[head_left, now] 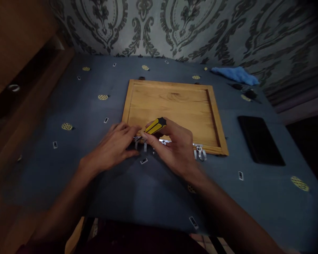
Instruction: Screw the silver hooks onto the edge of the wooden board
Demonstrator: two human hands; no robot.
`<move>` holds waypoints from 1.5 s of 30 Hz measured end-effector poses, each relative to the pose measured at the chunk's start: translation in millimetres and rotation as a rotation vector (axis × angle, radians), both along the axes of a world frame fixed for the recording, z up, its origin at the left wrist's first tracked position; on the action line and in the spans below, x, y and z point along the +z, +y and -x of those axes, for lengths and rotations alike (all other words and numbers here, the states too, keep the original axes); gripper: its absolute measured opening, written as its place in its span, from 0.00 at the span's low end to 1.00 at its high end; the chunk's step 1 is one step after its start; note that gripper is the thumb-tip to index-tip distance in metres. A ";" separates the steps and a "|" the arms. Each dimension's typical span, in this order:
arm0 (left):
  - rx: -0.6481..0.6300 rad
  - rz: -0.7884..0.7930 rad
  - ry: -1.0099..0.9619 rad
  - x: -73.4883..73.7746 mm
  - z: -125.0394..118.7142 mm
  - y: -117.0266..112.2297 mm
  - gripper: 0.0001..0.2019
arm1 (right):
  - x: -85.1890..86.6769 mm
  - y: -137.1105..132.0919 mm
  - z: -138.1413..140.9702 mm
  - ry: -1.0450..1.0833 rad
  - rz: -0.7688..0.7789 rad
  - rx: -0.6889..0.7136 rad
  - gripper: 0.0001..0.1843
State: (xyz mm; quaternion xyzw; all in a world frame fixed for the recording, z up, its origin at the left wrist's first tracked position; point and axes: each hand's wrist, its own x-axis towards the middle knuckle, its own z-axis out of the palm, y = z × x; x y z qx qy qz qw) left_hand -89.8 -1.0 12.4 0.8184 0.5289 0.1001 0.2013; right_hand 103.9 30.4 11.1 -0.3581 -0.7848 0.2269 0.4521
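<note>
A shallow wooden panel with a raised frame (172, 102) lies flat on the table. Along its near edge runs a row of metal hooks (199, 151). My right hand (176, 148) is closed around a screwdriver (155, 126) with a yellow and black handle, which leans over that edge; its shaft and tip are hidden by the fingers. At the near left corner, my left hand (116, 146) has its fingers and thumb closed about a metal hook (136, 143), partly covered by the fingertips. Another hook hangs close beside it.
Right of the panel lies a black phone (261, 140). Farther back are a blue cloth (235, 74) and a dark object (245, 90) too dim to name. The table has a blue cover (90, 134) with pineapple prints; a patterned wall (143, 28) stands behind, wooden furniture (18, 42) at left.
</note>
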 end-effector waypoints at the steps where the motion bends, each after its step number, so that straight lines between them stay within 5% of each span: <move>1: -0.002 0.007 -0.013 1.6 1.0 -0.3 0.26 | 1.2 -0.8 -0.2 0.008 -0.001 -0.013 0.08; 8: 0.063 0.045 -0.087 16.6 17.3 -6.3 0.31 | 8.5 -4.2 1.3 0.087 0.028 -0.090 0.06; 32: 0.044 0.044 -0.029 7.3 17.9 -7.4 0.19 | -9.1 4.0 26.6 0.101 0.082 0.001 0.09; 45: 0.042 0.017 -0.037 2.2 18.8 -6.2 0.20 | 7.3 12.5 22.5 -0.064 0.066 0.187 0.12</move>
